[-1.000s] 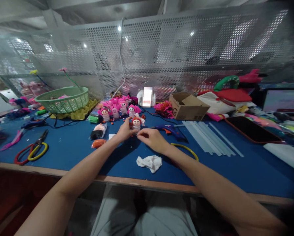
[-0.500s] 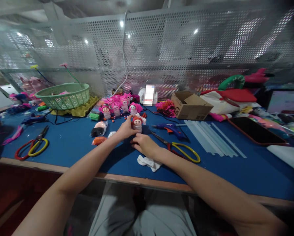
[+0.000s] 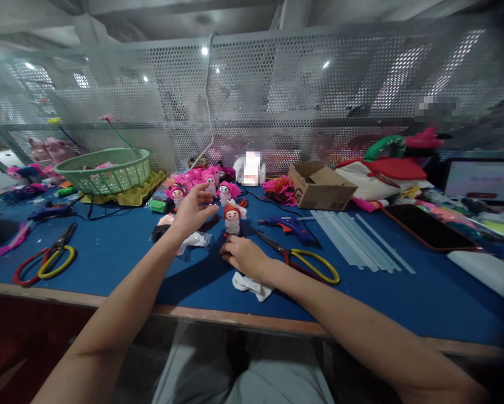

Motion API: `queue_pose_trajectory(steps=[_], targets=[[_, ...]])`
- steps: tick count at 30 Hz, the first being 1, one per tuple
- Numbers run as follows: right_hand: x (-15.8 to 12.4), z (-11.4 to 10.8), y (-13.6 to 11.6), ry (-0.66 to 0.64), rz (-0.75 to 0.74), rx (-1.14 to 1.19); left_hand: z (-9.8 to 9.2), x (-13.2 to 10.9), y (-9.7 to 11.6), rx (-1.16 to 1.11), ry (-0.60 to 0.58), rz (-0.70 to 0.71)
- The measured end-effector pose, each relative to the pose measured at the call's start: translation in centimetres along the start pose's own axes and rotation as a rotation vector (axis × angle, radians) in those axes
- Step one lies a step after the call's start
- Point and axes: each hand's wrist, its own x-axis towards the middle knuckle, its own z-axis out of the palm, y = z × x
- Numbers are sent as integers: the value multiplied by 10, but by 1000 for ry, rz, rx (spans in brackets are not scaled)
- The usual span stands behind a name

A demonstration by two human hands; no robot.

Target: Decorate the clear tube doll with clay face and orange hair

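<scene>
A small doll (image 3: 232,223) with a smiling face, red-orange hair and a white ringed body stands upright on the blue table. My left hand (image 3: 194,212) is raised to its left, fingers spread, holding nothing; a gap separates it from the doll. Just in front of the doll's base, my right hand (image 3: 246,257) has its fingers curled together; what they pinch, if anything, is hidden. White crumpled tissue (image 3: 252,286) lies under the right wrist. A clear plastic bag (image 3: 195,241) and a packet of black clay (image 3: 161,232) are below the left hand.
Scissors (image 3: 305,261) and a blue glue gun (image 3: 289,227) lie right of the doll, beside pale glue sticks (image 3: 353,241). More scissors (image 3: 52,258) are at left. Behind are pink-haired dolls (image 3: 224,192), a green basket (image 3: 104,177) and a cardboard box (image 3: 321,188).
My left hand has let go of the doll and moved left, its fingers opening. The doll stays upright. My right hand remains at its base. The view has shifted slightly.
</scene>
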Motion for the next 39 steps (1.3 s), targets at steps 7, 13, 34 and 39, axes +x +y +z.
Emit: queue_pose_trajectory(steps=[7, 13, 34, 39], targets=[[2, -1, -4, 69, 71, 208, -1, -1, 0, -35, 73, 8], [1, -30, 1, 210, 289, 688, 13, -20, 14, -104, -5, 65], [-11, -31, 14, 225, 674, 1591, 36, 0, -19, 216, -159, 121], [-12, -32, 11, 223, 680, 1574, 42, -3, -18, 206, -109, 128]])
